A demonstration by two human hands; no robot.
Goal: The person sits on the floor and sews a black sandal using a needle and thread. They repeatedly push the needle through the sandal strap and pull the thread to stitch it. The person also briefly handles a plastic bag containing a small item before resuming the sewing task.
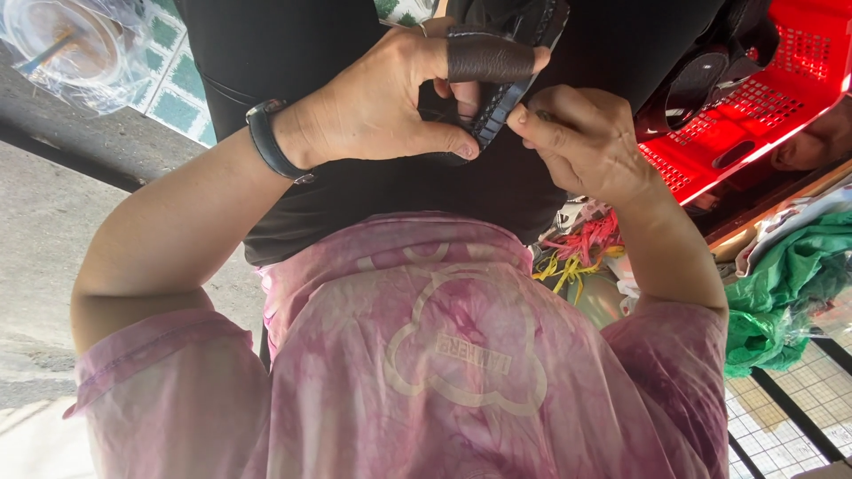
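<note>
Pinching the black leather piece with your left hand: thumb under its edge, forefinger in a brown leather guard on top. Right hand is clenched thumb-to-finger just beside that edge; can't tell what it holds. Red crate sits to the right.

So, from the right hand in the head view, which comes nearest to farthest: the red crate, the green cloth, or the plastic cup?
From the right hand:
1. Red crate, just beside it toward the picture's right.
2. Green cloth, lower at the right edge.
3. Plastic cup, far off in the top left corner, beyond the left hand.
</note>
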